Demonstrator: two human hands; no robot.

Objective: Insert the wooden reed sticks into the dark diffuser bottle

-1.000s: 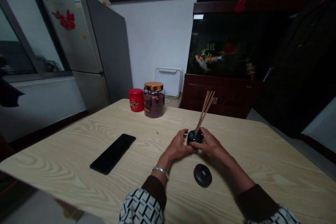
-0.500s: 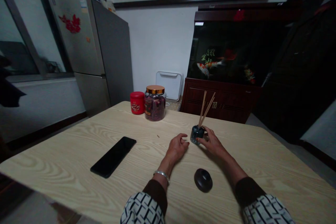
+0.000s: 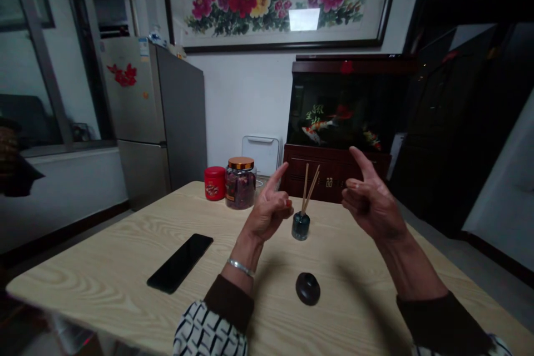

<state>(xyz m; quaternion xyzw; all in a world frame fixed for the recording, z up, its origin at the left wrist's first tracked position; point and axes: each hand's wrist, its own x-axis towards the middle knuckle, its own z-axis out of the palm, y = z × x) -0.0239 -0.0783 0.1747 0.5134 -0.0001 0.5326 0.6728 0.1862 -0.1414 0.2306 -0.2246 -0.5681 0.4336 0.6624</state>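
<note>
A small dark glass bottle (image 3: 301,226) stands upright on the wooden table (image 3: 104,270), holding a few thin reed sticks (image 3: 309,189) that lean slightly apart. My left hand (image 3: 267,208) is raised in the air to the left of the bottle, with the index finger up and holding nothing. To the right, my right hand (image 3: 371,200) is also raised and empty, with its fingers apart. Neither hand touches the bottle. A round dark lid (image 3: 307,288) lies on the table nearer me, below both hands.
A black smartphone (image 3: 179,263) lies on the table's left side. A red tin (image 3: 214,183) and a glass jar of dried flowers (image 3: 240,184) with a copper lid stand at the far edge. Behind are a fridge (image 3: 154,117) and a fish tank (image 3: 337,105) on a wooden cabinet.
Both hands have let go of the bottle and lifted off the table, spreading apart. The bottle stands alone, and the view has tilted upward.
</note>
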